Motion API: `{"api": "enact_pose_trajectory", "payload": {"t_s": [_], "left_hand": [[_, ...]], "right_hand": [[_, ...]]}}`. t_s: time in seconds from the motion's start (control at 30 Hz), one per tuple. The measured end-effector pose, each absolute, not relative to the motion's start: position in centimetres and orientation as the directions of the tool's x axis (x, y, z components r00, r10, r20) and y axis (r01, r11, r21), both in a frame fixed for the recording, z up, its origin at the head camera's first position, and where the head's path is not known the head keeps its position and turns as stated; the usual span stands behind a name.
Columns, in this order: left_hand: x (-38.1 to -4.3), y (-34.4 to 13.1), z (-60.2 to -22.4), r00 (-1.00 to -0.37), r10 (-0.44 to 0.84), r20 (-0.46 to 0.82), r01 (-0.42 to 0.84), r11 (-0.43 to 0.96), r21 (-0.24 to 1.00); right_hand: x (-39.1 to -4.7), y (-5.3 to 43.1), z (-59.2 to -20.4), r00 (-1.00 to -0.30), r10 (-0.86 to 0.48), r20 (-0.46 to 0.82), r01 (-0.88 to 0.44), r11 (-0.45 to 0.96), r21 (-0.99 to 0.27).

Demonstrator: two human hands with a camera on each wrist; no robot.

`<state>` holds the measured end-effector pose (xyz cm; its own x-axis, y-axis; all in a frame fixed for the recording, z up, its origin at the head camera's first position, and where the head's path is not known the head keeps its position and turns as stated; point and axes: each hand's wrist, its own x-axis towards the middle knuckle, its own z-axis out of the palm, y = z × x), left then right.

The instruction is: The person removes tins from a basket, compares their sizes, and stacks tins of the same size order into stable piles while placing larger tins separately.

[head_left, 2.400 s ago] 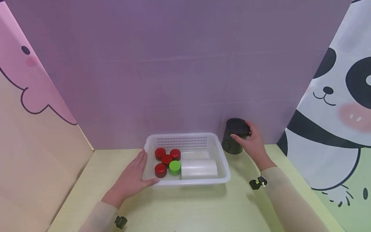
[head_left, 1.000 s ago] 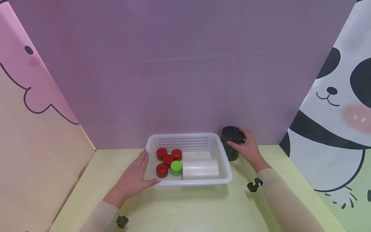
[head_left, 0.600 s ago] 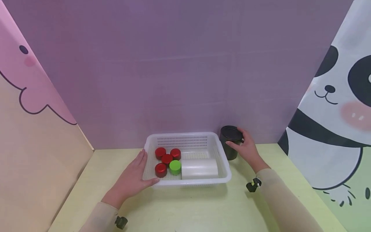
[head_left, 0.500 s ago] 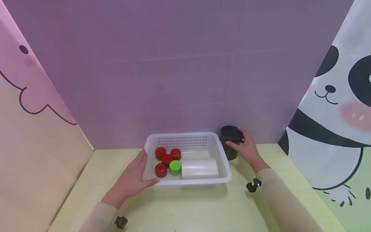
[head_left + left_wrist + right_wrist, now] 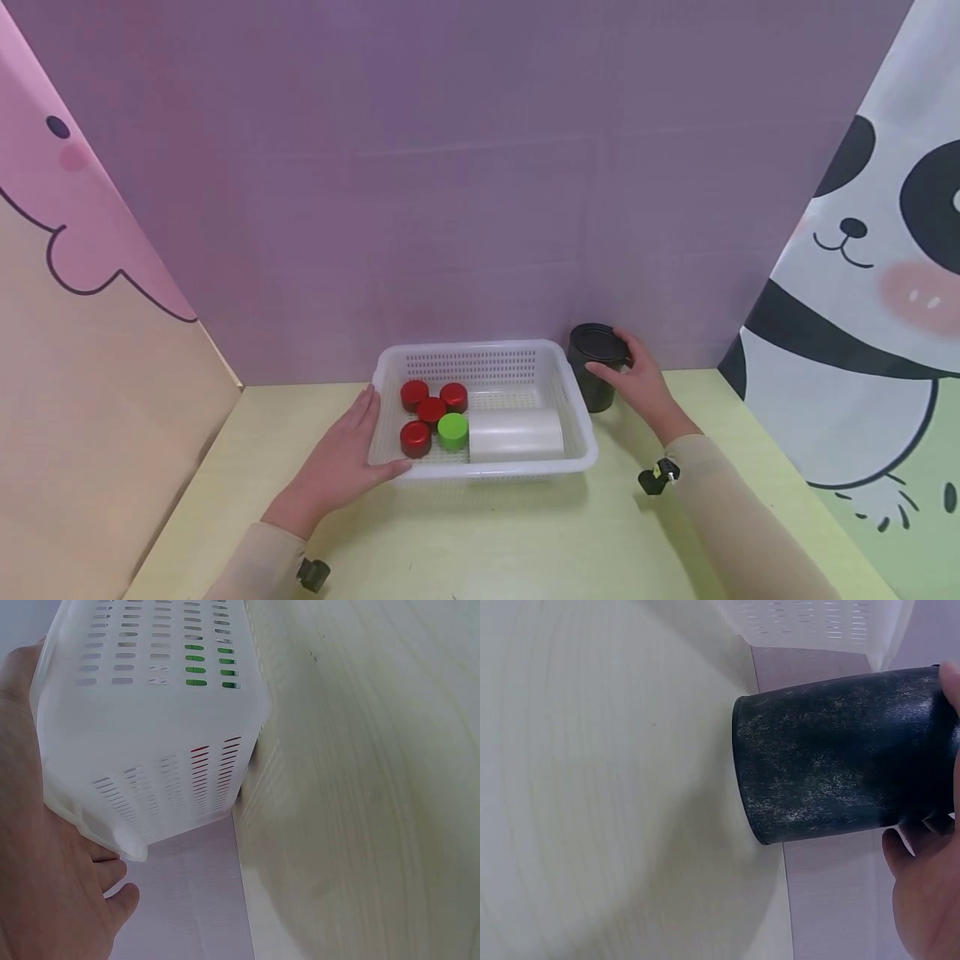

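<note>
Gripping right hand [image 5: 643, 385] around canister [image 5: 587, 379]

You have a smooth plastic basket [image 5: 502, 470] and a speckled, faintly glossy canister [image 5: 840, 757]. Your table [image 5: 480, 537] looks wood-grained.

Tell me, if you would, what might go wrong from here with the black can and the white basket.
The right hand holds the black can near its top, so it could tilt or slip.

The can is close to the white basket's right end and might bump it.

The white cylinder lies on its side, so a jolt could roll it.
</note>
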<state>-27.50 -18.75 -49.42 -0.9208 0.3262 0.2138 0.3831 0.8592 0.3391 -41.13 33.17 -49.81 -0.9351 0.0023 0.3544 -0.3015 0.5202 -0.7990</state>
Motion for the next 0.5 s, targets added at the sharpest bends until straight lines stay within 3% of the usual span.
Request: {"api": "enact_pose_trajectory", "payload": {"t_s": [0.2,0.5], "left_hand": [[-27.5,-18.8,-49.4,-0.914,0.333,0.231,0.396,0.852,0.342],[-27.5,-18.8,-49.2,-0.920,0.329,0.214,0.386,0.856,0.344]], "right_hand": [[-40.6,33.2,-49.3,-0.930,0.015,0.367,-0.308,0.514,-0.801],[-39.1,31.8,-47.1,-0.834,-0.007,0.552,-0.477,0.514,-0.713]]}}
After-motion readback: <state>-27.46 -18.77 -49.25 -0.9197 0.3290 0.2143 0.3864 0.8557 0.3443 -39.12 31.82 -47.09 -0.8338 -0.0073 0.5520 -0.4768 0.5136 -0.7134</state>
